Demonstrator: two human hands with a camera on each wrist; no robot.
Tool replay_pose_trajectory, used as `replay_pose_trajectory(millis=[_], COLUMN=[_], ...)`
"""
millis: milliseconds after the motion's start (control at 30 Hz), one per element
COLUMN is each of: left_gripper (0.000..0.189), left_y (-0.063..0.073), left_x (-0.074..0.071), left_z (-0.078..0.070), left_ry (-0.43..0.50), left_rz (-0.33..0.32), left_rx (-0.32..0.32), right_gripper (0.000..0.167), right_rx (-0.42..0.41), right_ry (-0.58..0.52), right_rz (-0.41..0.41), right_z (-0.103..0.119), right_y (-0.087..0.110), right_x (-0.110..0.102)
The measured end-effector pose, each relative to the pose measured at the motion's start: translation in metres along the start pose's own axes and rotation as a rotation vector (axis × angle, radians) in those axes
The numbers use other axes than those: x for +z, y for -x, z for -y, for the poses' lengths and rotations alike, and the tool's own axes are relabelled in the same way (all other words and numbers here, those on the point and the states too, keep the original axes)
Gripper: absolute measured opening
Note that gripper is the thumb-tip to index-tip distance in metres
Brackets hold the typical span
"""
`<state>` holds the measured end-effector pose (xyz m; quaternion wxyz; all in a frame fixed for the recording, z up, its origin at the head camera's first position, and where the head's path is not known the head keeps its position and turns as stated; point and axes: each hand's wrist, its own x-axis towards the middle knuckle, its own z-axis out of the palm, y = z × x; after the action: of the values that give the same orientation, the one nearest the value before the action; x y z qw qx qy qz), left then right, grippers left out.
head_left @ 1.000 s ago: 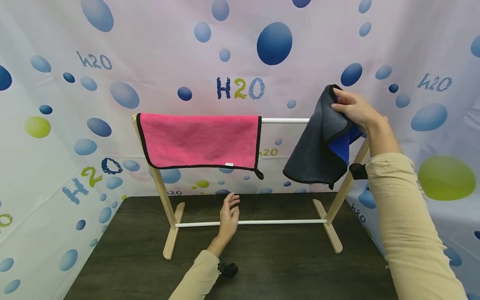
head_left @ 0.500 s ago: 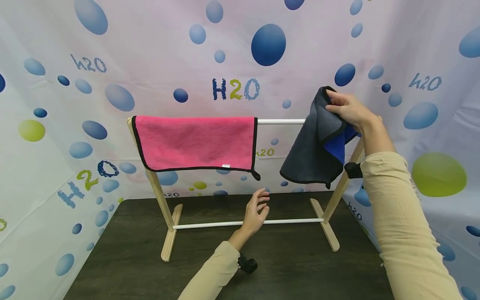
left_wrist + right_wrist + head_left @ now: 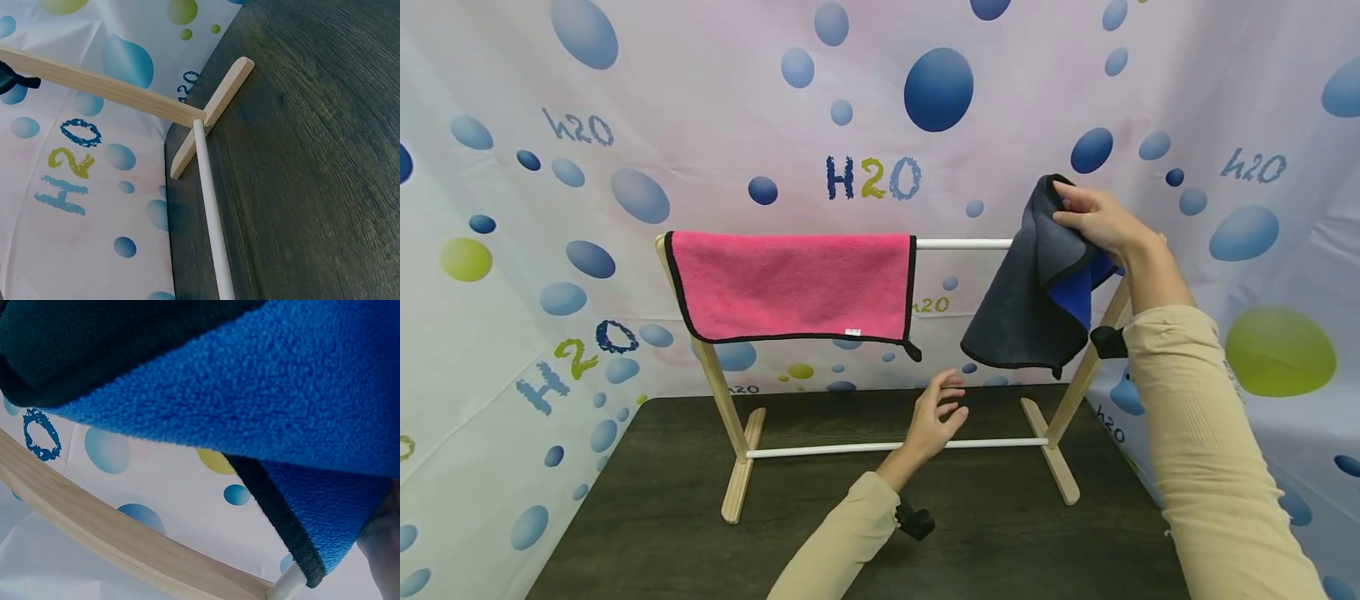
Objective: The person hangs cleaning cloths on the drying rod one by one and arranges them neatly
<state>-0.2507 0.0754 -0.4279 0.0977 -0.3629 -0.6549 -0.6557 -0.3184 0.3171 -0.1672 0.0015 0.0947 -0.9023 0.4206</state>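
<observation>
My right hand [image 3: 1101, 218] pinches the top of a grey towel [image 3: 1022, 308] with a blue back and black edging. The towel hangs in loose folds at the right end of the rack's upper white rail [image 3: 962, 244]; whether it touches the rail cannot be told. The right wrist view is mostly filled by the towel's blue side [image 3: 281, 394], with part of my hand [image 3: 381, 544] at its right edge. Below and left of that towel, my left hand [image 3: 934, 421] is raised, fingers loosely bent, holding nothing. A pink towel [image 3: 797, 287] is draped over the rail's left part.
The rack has wooden posts [image 3: 718, 379], wooden feet [image 3: 1049, 450] and a lower white rail [image 3: 1000, 443]. It stands on a dark wood-grain table [image 3: 662, 517]. A white curtain [image 3: 715, 117] with blue spots and H2O lettering hangs behind and at both sides.
My left hand has moved right, from below the pink towel toward the grey towel. The right hand and its towel stay in nearly the same place while the head view shifts slightly.
</observation>
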Motion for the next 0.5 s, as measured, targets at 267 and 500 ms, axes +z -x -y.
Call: replay_pose_trajectory(millis=[267, 500], left_gripper=[0.048, 0.046], left_y=[-0.014, -0.028], left_x=[0.01, 0.016], left_z=[-0.011, -0.015], left_ry=[-0.002, 0.046], left_rz=[0.091, 0.093], left_rx=[-0.105, -0.162], right_gripper=[0.06, 0.059], right_rx=[0.011, 0.017], right_ry=[-0.027, -0.032], right_rz=[0.011, 0.017], right_z=[0.002, 0.002], right_y=[0.0, 0.0], right_x=[0.001, 0.0])
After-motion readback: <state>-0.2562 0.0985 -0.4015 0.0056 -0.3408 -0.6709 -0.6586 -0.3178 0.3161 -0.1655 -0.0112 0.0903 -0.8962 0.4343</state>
